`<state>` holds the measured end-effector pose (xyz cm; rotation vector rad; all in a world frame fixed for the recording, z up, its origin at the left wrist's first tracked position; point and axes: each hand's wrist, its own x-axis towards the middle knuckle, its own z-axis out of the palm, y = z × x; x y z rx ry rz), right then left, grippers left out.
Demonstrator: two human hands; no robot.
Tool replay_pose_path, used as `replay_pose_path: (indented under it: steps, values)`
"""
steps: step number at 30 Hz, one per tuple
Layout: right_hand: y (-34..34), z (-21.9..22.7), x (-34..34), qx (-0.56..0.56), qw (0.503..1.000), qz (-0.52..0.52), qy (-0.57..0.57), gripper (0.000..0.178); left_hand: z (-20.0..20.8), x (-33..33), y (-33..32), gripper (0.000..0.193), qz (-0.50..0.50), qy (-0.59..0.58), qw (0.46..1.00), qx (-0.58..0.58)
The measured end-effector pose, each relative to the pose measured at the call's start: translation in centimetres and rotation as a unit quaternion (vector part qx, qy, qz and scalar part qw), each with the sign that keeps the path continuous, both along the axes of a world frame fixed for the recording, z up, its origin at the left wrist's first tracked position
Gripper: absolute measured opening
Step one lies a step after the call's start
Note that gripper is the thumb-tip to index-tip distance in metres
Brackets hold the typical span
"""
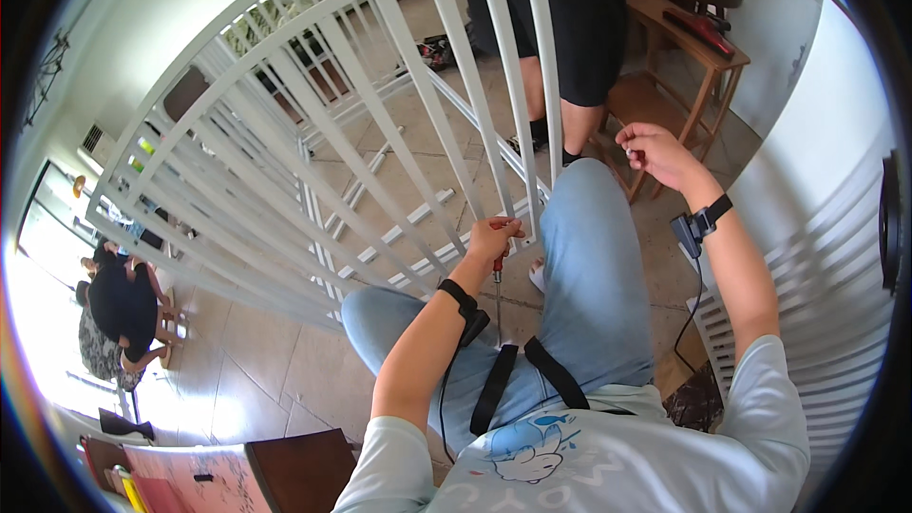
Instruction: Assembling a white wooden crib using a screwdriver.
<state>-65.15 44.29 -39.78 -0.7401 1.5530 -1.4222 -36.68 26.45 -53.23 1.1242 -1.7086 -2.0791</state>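
A white slatted panel (375, 100), part of a crib-like frame, stands in front of my knees. At its lower near corner my left hand (492, 237) is closed around a screwdriver (498, 268) with a red handle; its thin shaft hangs down between my legs. The fingertips of this hand are up against a slat of the panel. Raised to the right above my knee, my right hand (657, 156) is apart from the panel. Its thumb and fingers pinch a small pale piece, too tiny to make out.
Beyond the panel stands a person in black shorts (594, 19). A wooden chair (655, 114) is at the far right, and a white slatted piece (788, 361) lies by my right arm. Another person in black (123, 304) crouches at the left. White bars (366, 180) lie inside the frame.
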Motion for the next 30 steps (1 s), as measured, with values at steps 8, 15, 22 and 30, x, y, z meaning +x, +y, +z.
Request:
replay_pose_path:
  steps: [8, 15, 22, 30]
  values:
    - [1.5, 0.0, -3.7, 0.038, 0.998, -0.029, 0.028, 0.011, -7.5, -6.4, 0.5, 0.048, -0.015, 0.001, 0.993, 0.117]
    - [1.6, -13.7, -13.4, 0.119, 0.989, -0.079, 0.041, 0.018, -14.3, -14.0, 3.0, 0.057, -0.067, -0.112, 0.989, -0.065]
    - [-5.6, -31.6, -12.5, 0.081, 0.978, -0.125, -0.148, 0.018, -23.0, -19.8, 2.6, 0.061, 0.077, -0.128, 0.970, -0.190]
    - [-11.2, -40.9, -9.5, 0.005, 0.959, -0.163, -0.233, 0.012, -25.6, -21.0, 0.9, 0.013, 0.110, -0.207, 0.897, -0.375]
